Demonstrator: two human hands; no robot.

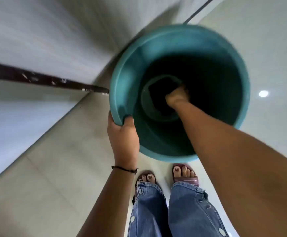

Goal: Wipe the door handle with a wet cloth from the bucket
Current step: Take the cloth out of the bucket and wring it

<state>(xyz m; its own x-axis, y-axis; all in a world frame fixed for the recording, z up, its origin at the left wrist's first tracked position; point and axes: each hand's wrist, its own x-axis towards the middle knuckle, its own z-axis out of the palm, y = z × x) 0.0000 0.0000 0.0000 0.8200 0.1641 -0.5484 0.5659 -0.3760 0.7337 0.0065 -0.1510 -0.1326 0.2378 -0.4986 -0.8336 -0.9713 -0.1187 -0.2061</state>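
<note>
A teal plastic bucket (156,47) stands on the tiled floor just in front of my feet, seen from straight above. My left hand (122,134) grips its near-left rim, thumb inside. My right hand (177,97) reaches deep inside, down at the bottom, fingers closed on a dark cloth (158,93) that lies there. Water at the bottom cannot be made out in the dark. No door handle is in view.
A dark brown door edge or frame (41,77) runs along the floor at the left, ending close to the bucket. White wall or door panels rise beside it. My sandalled feet (165,175) and jeans are directly below the bucket. Glossy pale tiles spread to the right.
</note>
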